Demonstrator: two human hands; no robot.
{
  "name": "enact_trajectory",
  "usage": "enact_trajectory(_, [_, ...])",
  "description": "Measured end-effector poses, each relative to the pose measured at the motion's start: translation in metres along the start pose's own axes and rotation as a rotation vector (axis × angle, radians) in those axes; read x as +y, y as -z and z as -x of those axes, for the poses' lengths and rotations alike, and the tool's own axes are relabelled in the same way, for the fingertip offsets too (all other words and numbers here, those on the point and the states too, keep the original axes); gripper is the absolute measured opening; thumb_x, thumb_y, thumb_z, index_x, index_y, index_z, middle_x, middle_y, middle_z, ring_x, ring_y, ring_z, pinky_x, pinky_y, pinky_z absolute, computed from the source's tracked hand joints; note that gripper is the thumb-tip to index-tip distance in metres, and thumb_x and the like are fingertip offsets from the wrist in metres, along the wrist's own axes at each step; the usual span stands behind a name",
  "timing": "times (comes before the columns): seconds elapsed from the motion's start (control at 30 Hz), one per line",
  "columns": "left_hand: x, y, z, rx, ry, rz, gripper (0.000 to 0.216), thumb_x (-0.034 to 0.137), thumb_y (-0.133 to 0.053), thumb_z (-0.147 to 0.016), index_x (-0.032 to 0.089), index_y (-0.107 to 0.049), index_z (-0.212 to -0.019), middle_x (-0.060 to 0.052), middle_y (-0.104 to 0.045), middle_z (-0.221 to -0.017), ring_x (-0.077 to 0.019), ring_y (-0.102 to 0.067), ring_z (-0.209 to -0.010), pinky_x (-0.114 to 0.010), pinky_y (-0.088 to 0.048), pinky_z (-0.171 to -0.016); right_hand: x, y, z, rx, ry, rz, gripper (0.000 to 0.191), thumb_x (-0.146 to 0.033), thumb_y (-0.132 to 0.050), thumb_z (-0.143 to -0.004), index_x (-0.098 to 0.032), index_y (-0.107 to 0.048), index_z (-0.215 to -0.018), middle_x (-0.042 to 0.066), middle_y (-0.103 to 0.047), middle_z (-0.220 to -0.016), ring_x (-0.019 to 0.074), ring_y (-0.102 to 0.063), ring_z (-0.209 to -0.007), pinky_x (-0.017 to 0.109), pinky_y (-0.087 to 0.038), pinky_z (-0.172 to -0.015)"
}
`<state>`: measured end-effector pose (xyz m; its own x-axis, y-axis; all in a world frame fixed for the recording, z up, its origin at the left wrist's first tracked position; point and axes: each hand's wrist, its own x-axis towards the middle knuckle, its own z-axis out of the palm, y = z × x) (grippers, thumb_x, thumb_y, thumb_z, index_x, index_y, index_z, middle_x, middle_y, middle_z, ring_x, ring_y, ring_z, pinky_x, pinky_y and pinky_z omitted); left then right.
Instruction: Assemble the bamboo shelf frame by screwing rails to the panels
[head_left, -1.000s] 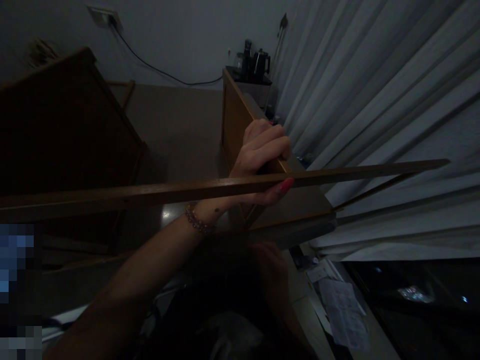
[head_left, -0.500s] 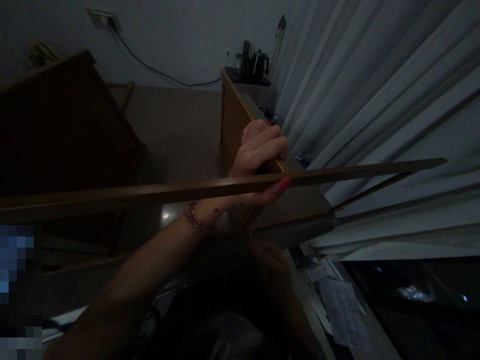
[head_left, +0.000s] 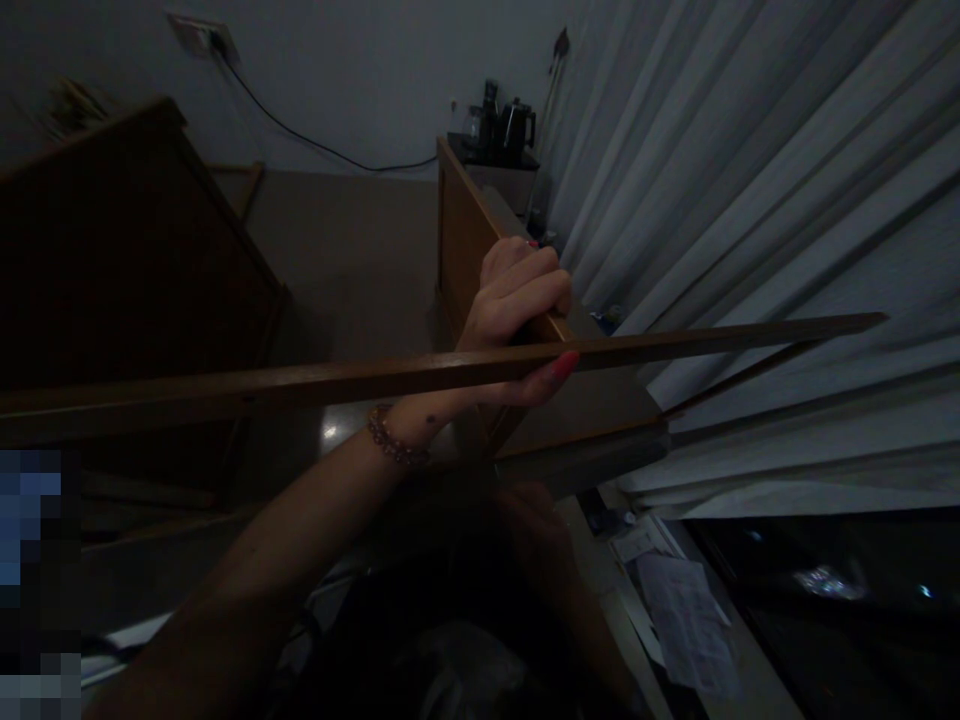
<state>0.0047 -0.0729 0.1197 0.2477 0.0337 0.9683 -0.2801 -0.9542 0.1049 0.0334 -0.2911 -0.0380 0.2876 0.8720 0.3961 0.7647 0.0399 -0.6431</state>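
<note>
My left hand [head_left: 517, 295] is closed over the top edge of an upright wooden panel [head_left: 461, 225], its fingers curled across to the far side. A long, thin wooden bar [head_left: 360, 376] crosses in front of this hand, and the red-nailed thumb shows just below it. Around the left wrist is a beaded bracelet [head_left: 394, 440]. Lower down, close to my body, my right hand [head_left: 536, 520] is in deep shadow. Its fingers are too dark to make out, and whether it holds anything does not show.
A dark wooden cabinet [head_left: 127, 260] stands at left. A black kettle [head_left: 517, 128] sits at the panel's far end, with a cable [head_left: 322, 150] running to a wall socket [head_left: 201, 38]. Pale curtains [head_left: 720, 200] hang at right above a clear plastic organizer [head_left: 686, 620].
The view has shifted very slightly. My left hand keeps the same hold on the panel, and my right hand has moved a little in the shadow.
</note>
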Motion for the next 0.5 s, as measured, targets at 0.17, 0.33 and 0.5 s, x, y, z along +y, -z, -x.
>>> enact_trajectory(0.17, [-0.001,-0.002,0.001,0.013,-0.007,0.017,0.043,0.06,-0.016,-0.09,0.025,-0.031,-0.07,0.001,-0.033,-0.066,-0.0178,-0.04,-0.067,-0.039,-0.036,-0.074,0.004,0.005,-0.002,-0.05,0.001,-0.011,0.032,-0.022,-0.044,-0.096,-0.03,-0.063,-0.121,0.004,-0.065,-0.094,0.0151,-0.062,-0.086,0.026,-0.055,-0.075])
enact_trajectory(0.33, [-0.001,-0.002,0.001,0.016,-0.008,0.024,0.042,0.058,-0.018,-0.091,0.024,-0.032,-0.069,0.0,-0.034,-0.064,-0.0183,-0.04,-0.066,-0.041,-0.036,-0.074,0.003,-0.006,0.0,-0.036,0.052,0.041,0.034,-0.024,-0.048,-0.095,-0.032,-0.06,-0.126,0.004,-0.063,-0.091,0.0156,-0.06,-0.086,0.027,-0.055,-0.074])
enact_trajectory(0.5, [0.0,-0.001,0.0,0.013,0.001,-0.011,0.045,0.059,-0.016,-0.09,0.024,-0.032,-0.067,0.0,-0.035,-0.062,-0.0178,-0.041,-0.065,-0.042,-0.039,-0.074,0.0,-0.007,0.0,0.027,0.016,0.022,0.033,-0.023,-0.047,-0.095,-0.032,-0.062,-0.123,0.003,-0.061,-0.087,0.0139,-0.06,-0.081,0.025,-0.054,-0.07])
